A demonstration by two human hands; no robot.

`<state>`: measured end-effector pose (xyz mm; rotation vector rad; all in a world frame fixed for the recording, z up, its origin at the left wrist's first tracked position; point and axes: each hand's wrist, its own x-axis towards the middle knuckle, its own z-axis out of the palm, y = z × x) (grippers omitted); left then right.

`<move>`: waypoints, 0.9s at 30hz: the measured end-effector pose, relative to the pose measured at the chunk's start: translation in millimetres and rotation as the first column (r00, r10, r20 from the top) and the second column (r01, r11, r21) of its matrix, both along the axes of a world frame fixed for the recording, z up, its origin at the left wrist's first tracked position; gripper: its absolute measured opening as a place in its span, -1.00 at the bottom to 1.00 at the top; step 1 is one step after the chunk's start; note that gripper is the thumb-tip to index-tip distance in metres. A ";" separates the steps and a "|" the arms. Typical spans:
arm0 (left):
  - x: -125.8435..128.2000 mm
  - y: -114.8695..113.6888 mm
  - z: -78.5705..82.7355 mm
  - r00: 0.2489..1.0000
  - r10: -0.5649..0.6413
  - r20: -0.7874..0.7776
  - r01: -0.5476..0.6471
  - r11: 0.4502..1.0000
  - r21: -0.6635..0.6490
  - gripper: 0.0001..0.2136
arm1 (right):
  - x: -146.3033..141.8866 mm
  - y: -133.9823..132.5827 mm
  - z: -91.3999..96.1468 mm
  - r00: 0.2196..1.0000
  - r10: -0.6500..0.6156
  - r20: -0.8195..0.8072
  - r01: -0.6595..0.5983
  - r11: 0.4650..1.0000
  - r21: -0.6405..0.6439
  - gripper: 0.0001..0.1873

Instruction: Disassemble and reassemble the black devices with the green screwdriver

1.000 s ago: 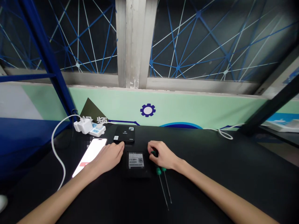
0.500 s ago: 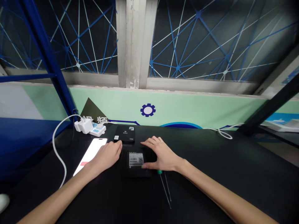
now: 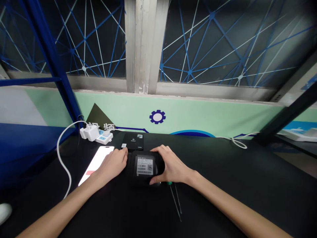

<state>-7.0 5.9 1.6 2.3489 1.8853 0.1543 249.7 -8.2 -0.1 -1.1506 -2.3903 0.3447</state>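
A flat black box [image 3: 145, 180] with a white printed label [image 3: 145, 166] facing up is in front of me. My right hand [image 3: 169, 165] grips its right side, fingers over the far edge and thumb at the near edge. My left hand [image 3: 115, 162] lies left of the box with its fingers curled together. Whether those fingers hold anything is hidden against the dark surface. Beneath the left hand and wrist, a phone with a lit white screen [image 3: 96, 163] is partly covered. Two thin metal-shafted tools, one with a green handle [image 3: 169, 183], lie below my right hand.
A second flat black box [image 3: 133, 142] lies behind the labelled one. Toward the back left sit a white plug adapter [image 3: 89, 133] and a power strip [image 3: 104, 137], with a white cable [image 3: 59, 155] looping down. Another white cable [image 3: 237, 142] runs along the wall on the right.
My right hand has closed around the labelled box, its thumb moving down to the near edge. The label has shifted slightly up and looks larger. My left hand has barely moved.
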 end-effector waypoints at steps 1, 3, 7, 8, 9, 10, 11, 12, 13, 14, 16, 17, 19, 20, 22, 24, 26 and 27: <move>-0.3 0.4 0.0 1.000 -0.002 0.009 0.002 1.000 -0.002 -0.76 | 0.1 -0.2 -0.2 1.000 0.003 -0.024 -0.002 1.000 0.020 -0.02; -0.9 0.9 0.4 1.000 -0.001 0.021 0.001 1.000 0.001 -0.76 | 0.3 -0.2 -0.4 0.996 0.026 -0.080 -0.022 0.999 0.045 -0.03; -2.5 2.1 0.8 0.999 0.003 0.042 -0.004 1.000 0.012 -0.75 | 0.6 1.2 -2.2 0.975 0.095 -0.202 -0.082 0.994 0.071 -0.12; -3.1 2.6 0.4 0.999 0.001 0.049 -0.001 1.000 0.013 -0.76 | 0.5 1.4 -3.5 0.969 0.102 -0.226 -0.086 0.993 0.077 -0.15; -3.8 3.4 -0.1 0.998 -0.001 0.055 0.000 1.000 0.017 -0.76 | 0.5 1.6 -5.2 0.964 0.100 -0.245 -0.083 0.993 0.082 -0.18; -4.6 4.3 -0.8 0.998 -0.004 0.060 0.003 1.000 0.023 -0.76 | 0.3 1.6 -7.3 0.961 0.093 -0.262 -0.073 0.994 0.086 -0.21; -5.5 5.3 -1.7 0.998 -0.008 0.067 0.006 0.999 0.032 -0.76 | 0.1 1.6 -9.6 0.957 0.083 -0.279 -0.060 0.994 0.090 -0.23; -6.6 6.2 -2.6 0.997 -0.014 0.077 0.011 0.999 0.040 -0.76 | -0.2 1.4 -11.9 0.952 0.073 -0.298 -0.047 0.995 0.093 -0.26; -7.6 7.2 -3.4 0.995 -0.022 0.092 0.018 0.999 0.050 -0.76 | -0.5 1.1 -14.2 0.946 0.066 -0.318 -0.037 0.995 0.097 -0.28; -8.7 8.0 -4.1 0.993 -0.030 0.114 0.023 0.998 0.060 -0.76 | -0.7 0.8 -16.2 0.939 0.065 -0.336 -0.031 0.994 0.103 -0.30; -10.5 9.2 -4.9 0.983 -0.051 0.177 0.039 0.997 0.071 -0.76 | -1.0 0.2 -19.6 0.928 0.072 -0.365 -0.029 0.992 0.121 -0.35; -11.0 9.5 -4.9 0.976 -0.059 0.210 0.044 0.996 0.075 -0.76 | -1.0 -0.1 -20.9 0.925 0.078 -0.372 -0.029 0.991 0.134 -0.37; -11.7 9.7 -4.3 0.963 -0.072 0.260 0.051 0.995 0.087 -0.76 | -1.0 -0.4 -22.8 0.922 0.090 -0.377 -0.027 0.985 0.168 -0.43; -11.7 9.7 -3.8 0.959 -0.077 0.273 0.052 0.994 0.097 -0.76 | -0.9 -0.4 -23.5 0.921 0.103 -0.376 -0.031 0.981 0.192 -0.45; -11.6 9.4 -2.7 0.955 -0.085 0.283 0.053 0.992 0.117 -0.77 | -0.9 -0.6 -24.4 0.918 0.147 -0.369 -0.053 0.966 0.252 -0.51; -11.3 9.1 -1.9 0.949 -0.098 0.299 0.063 0.991 0.122 -0.77 | -1.1 -0.8 -24.3 0.911 0.200 -0.361 -0.083 0.946 0.315 -0.55; -11.0 8.7 -1.6 0.939 -0.106 0.326 0.075 0.992 0.106 -0.77 | -1.4 -1.3 -23.0 0.902 0.245 -0.356 -0.105 0.923 0.370 -0.57; -10.8 8.5 -1.6 0.934 -0.106 0.341 0.077 0.992 0.097 -0.77 | -1.5 -1.5 -22.0 0.899 0.264 -0.350 -0.114 0.912 0.394 -0.58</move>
